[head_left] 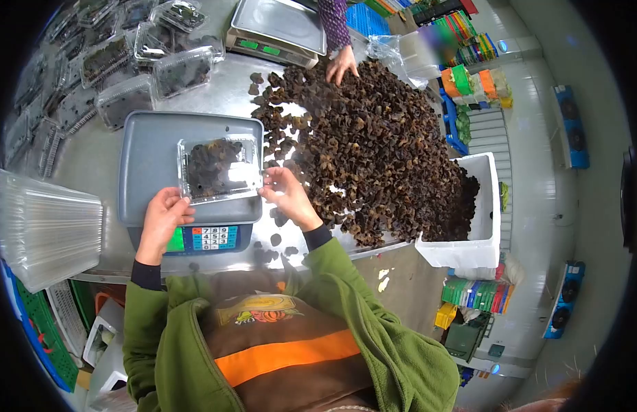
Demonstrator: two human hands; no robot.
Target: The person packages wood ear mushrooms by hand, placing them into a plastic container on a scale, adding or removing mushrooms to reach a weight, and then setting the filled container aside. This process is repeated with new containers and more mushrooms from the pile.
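A clear plastic clamshell box (pixel 219 168) filled with dark dried fungus sits over the grey pan of a digital scale (pixel 153 154). My left hand (pixel 163 215) grips the box's near left corner. At the box's right edge, my right hand (pixel 285 192) pinches the lid. A large heap of dark dried fungus (pixel 373 151) covers the metal table to the right of the scale. The scale's keypad and green display (pixel 207 239) face me, just below my left hand.
A stack of empty clear boxes (pixel 47 230) lies at the left. Several filled boxes (pixel 153 65) crowd the far left. Another person's hand (pixel 342 63) reaches into the heap beside a second scale (pixel 277 31). A white foam crate (pixel 469 206) of fungus stands at the right.
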